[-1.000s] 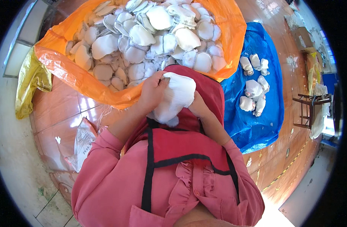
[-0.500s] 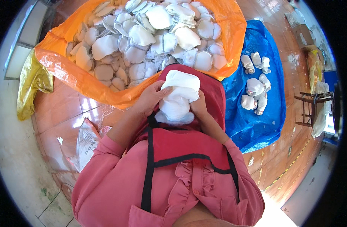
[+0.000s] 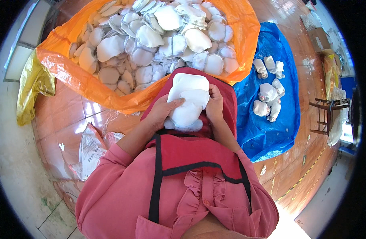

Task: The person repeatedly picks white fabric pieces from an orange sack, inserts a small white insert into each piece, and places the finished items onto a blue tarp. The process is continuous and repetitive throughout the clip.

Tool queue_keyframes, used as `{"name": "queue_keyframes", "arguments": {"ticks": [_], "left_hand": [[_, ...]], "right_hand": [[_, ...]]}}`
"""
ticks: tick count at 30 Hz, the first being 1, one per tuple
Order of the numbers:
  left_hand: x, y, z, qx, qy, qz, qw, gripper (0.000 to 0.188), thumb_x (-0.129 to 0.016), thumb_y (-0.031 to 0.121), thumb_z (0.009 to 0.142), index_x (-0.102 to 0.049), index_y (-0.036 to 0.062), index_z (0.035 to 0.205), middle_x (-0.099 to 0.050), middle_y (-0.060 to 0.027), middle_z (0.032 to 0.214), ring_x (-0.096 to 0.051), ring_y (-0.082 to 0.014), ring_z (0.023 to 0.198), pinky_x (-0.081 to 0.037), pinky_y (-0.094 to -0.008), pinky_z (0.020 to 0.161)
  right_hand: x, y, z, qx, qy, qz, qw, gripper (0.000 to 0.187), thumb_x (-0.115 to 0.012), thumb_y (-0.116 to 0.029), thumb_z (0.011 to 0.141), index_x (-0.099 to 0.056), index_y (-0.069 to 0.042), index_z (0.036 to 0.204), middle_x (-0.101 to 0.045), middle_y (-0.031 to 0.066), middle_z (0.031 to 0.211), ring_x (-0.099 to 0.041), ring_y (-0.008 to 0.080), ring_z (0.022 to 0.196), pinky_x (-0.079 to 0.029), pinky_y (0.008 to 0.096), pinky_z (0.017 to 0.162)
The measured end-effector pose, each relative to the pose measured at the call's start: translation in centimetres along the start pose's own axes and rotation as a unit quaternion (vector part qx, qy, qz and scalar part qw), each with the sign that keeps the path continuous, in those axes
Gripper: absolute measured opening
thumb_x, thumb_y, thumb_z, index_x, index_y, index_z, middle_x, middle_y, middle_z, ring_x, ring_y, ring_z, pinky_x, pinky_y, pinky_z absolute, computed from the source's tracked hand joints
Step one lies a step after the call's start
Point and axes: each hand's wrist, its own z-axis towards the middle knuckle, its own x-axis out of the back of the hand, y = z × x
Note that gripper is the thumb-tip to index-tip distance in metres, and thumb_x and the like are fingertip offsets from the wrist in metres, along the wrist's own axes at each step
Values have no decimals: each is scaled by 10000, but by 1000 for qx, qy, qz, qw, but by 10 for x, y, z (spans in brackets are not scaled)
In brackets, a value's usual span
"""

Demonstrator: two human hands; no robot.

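Note:
Over my lap I hold a white padded cloth piece (image 3: 190, 89), with a rounded top and fluffy lower end. My left hand (image 3: 161, 113) grips its left side, the thumb lying across the front. On the other side my right hand (image 3: 215, 103) pinches the right edge with bent fingers. Beneath it lies the dark red apron (image 3: 225, 85) with black trim. Just beyond my knees a big heap of similar white rounded pads (image 3: 149, 36) fills an orange plastic sheet (image 3: 129, 104).
To the right, a blue tarp (image 3: 262, 139) bears several bundled white pieces (image 3: 267, 92). Yellow plastic (image 3: 31, 93) lies at the left wall, and a white printed sack (image 3: 89, 153) sits on the tiled floor. A wooden stool (image 3: 322, 115) and a cardboard box (image 3: 320, 39) stand far right.
My right hand has moved up along the piece's right edge, and my left hand slightly down. The folded front of the piece now looks smoother and flatter.

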Motion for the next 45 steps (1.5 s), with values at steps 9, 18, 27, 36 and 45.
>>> {"name": "queue_keyframes", "arguments": {"ticks": [9,18,27,36,45], "left_hand": [[-23,6,4,-89,40,88,991,340,-719,140,868,-616,-14,1152,-696,-93,983,-673,-151,813,-553,-290,706],[-12,13,14,53,-51,-196,978,379,-622,213,921,-565,-15,1218,-683,-156,1050,-693,-261,881,-569,-380,805],[25,24,14,28,-132,-289,948,349,-482,237,969,-547,36,1247,-657,-124,1150,-678,-261,970,-589,-446,812],[14,22,14,-16,91,-22,995,417,-447,407,1017,-543,80,1258,-621,-72,1171,-572,-197,1110,-496,-345,858],[-8,33,-4,-570,189,561,570,417,-756,153,763,-608,55,1141,-613,-115,1074,-571,-310,1034,-448,-392,906]], "right_hand": [[2,8,-3,69,61,-60,994,207,-667,48,804,-566,-51,955,-608,15,943,-567,104,861,-481,265,782],[11,18,-7,184,32,-1,982,294,-505,178,775,-523,-70,932,-467,11,892,-493,104,835,-428,231,745],[13,-30,4,195,-188,-141,952,536,-694,86,749,-509,-72,1226,-477,127,1373,-420,257,1322,-332,341,1098],[6,-29,6,-26,-181,23,983,341,-697,-29,844,-633,-49,1178,-673,0,1090,-607,89,975,-482,263,867],[-2,-17,-5,-89,-119,79,986,346,-712,-80,860,-621,-11,1187,-681,37,1072,-627,112,950,-504,273,846]]}}
